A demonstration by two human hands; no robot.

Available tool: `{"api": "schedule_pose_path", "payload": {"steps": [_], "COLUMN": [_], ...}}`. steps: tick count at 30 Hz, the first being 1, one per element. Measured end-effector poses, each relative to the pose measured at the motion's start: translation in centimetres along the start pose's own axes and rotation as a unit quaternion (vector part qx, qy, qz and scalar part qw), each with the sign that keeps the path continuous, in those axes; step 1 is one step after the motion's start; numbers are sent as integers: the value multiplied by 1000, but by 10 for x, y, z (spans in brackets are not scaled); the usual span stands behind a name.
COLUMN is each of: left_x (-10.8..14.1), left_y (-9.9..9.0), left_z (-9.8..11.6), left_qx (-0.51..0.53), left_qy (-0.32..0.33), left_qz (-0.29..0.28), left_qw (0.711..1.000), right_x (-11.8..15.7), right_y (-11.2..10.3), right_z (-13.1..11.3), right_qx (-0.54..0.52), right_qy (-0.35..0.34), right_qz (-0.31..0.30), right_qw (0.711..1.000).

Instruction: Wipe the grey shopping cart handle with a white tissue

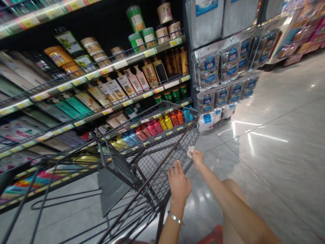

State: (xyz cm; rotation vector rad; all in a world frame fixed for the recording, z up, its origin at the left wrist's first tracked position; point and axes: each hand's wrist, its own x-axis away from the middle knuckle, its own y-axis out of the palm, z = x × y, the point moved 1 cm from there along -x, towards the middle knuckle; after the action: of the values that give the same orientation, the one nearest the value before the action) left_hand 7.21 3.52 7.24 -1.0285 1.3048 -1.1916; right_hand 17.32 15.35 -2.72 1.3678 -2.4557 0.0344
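Observation:
A dark metal shopping cart (pixel 152 166) with wire mesh sides stands in front of me. My left hand (pixel 179 183), with a silver bracelet (pixel 175 218) at the wrist, is at the cart's near side. Its fingers are stretched out toward the mesh; whether they touch it I cannot tell. Farther forward, my right hand (pixel 197 159) is closed on a crumpled white tissue (pixel 190 151), beside the cart's side near its front end. Part of the tissue is hidden within the fingers.
Shelves (pixel 106 71) with bottles, jars and tubs run along the left, behind the cart. Packaged scouring pads (pixel 208 71) hang at the shelf end. Grey shiny floor tiles (pixel 266 162) extend to the right, and a red object (pixel 214 235) is low near my leg.

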Motion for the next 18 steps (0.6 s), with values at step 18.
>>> {"api": "schedule_pose_path", "payload": {"steps": [18], "left_x": [-1], "left_y": [0], "left_z": [-4], "left_qx": [-5], "left_qy": [15], "left_qz": [-7], "left_qw": [1000], "right_x": [5], "right_y": [-2], "right_z": [5], "right_qx": [133], "right_qy": [-166], "right_qz": [44], "right_qw": [976]}}
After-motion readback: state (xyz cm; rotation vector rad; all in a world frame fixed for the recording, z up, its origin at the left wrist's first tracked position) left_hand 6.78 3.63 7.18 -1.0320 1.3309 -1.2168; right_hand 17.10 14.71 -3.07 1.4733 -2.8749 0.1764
